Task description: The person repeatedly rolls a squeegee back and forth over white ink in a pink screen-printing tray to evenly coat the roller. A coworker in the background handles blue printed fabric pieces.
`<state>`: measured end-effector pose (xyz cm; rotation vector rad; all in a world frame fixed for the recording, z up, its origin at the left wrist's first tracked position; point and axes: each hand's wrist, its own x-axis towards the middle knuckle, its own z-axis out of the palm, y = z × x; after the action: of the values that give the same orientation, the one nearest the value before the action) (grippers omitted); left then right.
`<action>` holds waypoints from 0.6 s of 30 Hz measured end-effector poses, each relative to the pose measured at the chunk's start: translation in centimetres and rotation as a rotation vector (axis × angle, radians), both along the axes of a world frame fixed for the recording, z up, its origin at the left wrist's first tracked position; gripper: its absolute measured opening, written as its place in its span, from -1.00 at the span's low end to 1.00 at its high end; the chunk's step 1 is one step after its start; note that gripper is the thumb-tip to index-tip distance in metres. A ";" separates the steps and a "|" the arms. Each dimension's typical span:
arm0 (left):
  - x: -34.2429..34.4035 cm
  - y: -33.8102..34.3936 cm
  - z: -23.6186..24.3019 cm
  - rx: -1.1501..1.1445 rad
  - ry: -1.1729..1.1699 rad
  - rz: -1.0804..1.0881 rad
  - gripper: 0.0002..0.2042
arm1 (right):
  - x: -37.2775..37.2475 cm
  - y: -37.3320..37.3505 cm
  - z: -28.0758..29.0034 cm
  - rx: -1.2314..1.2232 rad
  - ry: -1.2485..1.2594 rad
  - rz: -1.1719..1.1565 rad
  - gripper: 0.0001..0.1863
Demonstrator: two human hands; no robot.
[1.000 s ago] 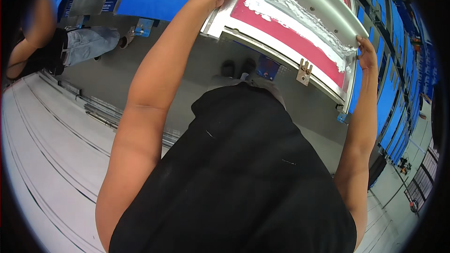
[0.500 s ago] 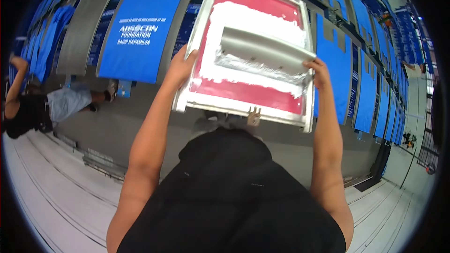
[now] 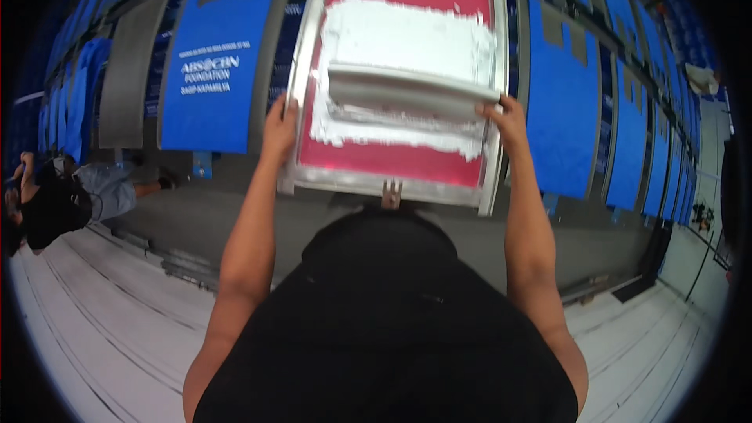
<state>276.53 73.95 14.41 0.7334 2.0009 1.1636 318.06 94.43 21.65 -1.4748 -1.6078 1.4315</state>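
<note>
Before me is a screen-printing frame (image 3: 493, 164), a pale metal rectangle with red mesh (image 3: 392, 164) and a broad, ragged patch of white ink (image 3: 392, 27). A long metal squeegee (image 3: 407, 92) lies crosswise on the ink. My left hand (image 3: 280, 131) is closed on the frame's left rail, its thumb over the inner side. My right hand (image 3: 507, 119) grips the right rail beside the squeegee's right end, where thumb and fingertips seem to touch the squeegee. On the frame's near edge sits a small metal bracket (image 3: 392, 194).
Blue fabric pieces with handle cut-outs lie on grey boards to the left (image 3: 207, 102) and right (image 3: 560, 133). Farther left along the row, another person in a dark top (image 3: 55, 207) stands. A pale lined floor (image 3: 102, 290) runs behind me.
Both my hands and the frame have shifted left in view. The frame, tilted before, now sits straighter and lower along the row, with the squeegee still on it.
</note>
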 end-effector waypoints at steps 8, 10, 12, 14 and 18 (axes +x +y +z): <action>0.5 0.5 0.6 0.024 -0.105 -0.004 -0.48 | 0.5 -0.2 -0.6 -0.037 0.129 0.031 -0.64; 0.7 0.3 1.0 0.045 -0.149 -0.026 -0.48 | 0.4 -0.3 -0.3 -0.060 0.120 0.030 -0.64; 0.6 0.1 0.3 0.043 -0.142 -0.016 -0.49 | 0.4 -0.2 -0.2 -0.066 0.128 0.025 -0.64; 0.5 -0.1 0.4 0.013 -0.099 -0.016 -0.50 | 0.5 -0.5 -0.4 -0.073 0.141 0.017 -0.64; 0.5 0.0 0.1 0.077 -0.123 0.025 -0.51 | 0.9 -0.2 -0.9 -0.030 0.011 0.037 -0.68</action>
<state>277.01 73.90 14.47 0.6598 1.8771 1.2759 319.00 94.24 20.77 -1.4588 -1.6218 1.4873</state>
